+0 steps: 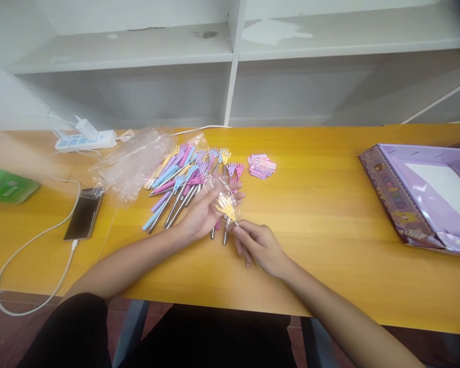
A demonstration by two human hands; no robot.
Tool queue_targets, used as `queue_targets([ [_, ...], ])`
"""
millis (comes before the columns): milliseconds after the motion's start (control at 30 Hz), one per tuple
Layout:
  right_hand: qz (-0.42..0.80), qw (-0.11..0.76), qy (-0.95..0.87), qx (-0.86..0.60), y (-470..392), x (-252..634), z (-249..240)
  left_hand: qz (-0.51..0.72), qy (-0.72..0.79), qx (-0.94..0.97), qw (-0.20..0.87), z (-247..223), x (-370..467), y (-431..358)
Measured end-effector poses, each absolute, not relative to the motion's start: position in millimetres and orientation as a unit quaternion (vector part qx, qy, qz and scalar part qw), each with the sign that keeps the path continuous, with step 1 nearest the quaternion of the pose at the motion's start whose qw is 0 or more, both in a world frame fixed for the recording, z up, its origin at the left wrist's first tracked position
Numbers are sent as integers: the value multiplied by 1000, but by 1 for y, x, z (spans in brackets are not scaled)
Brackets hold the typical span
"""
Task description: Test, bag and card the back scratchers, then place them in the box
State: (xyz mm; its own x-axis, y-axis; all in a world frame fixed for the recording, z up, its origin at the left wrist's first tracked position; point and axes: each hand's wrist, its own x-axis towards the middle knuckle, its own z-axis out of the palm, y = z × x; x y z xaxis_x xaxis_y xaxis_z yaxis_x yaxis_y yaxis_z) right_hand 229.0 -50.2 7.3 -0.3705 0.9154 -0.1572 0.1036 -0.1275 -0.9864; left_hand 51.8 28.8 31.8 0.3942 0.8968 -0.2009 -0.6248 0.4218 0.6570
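Observation:
A yellow claw-headed back scratcher (226, 207) is in front of me, its head inside a small clear plastic bag (219, 190). My right hand (258, 245) is closed on its shaft just below the head. Palm turned up, my left hand (204, 210) holds the bag between thumb and fingers around the claw. Just beyond, a pile of back scratchers (180, 181) in blue, purple, pink and yellow lies with metal shafts pointing various ways. Small printed cards (261, 166) lie in a stack to the right of the pile.
Loose clear plastic bags (132, 161) lie left of the pile. A phone (84, 214) on a white cable, a power strip (86, 141) and a green package (9, 185) are farther left. At the right stands a purple cardboard display box (402, 197). White shelving (233, 66) rises behind the table.

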Motion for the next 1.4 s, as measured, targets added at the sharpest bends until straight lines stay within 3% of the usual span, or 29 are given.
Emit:
queue_targets([
  [267,682,346,-475,-436,-51,214,3,487,302,230,787,27,62,21],
  [433,693,328,-509,-391,-52,219,6,495,295,201,792,31,58,26],
  [667,593,292,-655,-366,-57,246,18,572,295,174,746,47,36,59],
  [933,518,285,-711,-382,-53,254,15,571,318,182,734,41,29,63],
  [1400,253,387,-790,-402,-51,247,-3,489,350,212,770,21,54,18],
])
